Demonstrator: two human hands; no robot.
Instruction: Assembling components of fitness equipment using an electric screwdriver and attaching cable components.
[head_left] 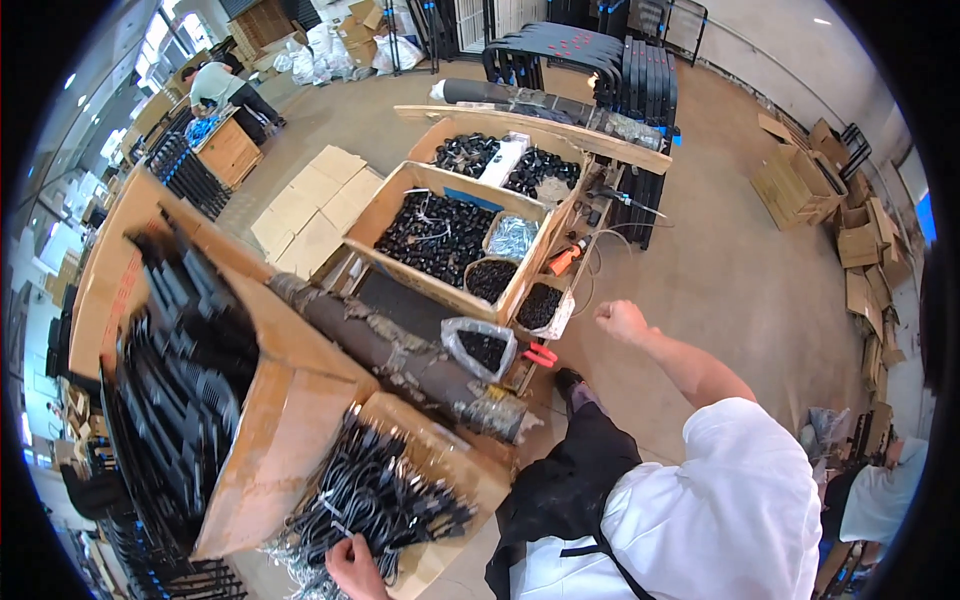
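My left hand (355, 568) reaches into an open carton (478, 478) at the lower left, its fingers closed on a cable among a tangled heap of thin black cables (375, 490) with silvery ends. Which strand it grips is partly hidden. Out to the right, my right hand (622, 320) hovers over the floor with its fingers curled and nothing visible in them. Nearest to it stands a small white tub (542, 308) of small black parts. Beside that, red-handled pliers (540, 355) lie at the bench edge.
A tall carton (290, 400) of long black parts (185, 380) stands at left. On the bench are a large box of black fittings (435, 235), a bag of screws (512, 236) and an orange tool (568, 257). A wrapped roll (390, 340) lies along the near side. Another person (225, 90) bends far left.
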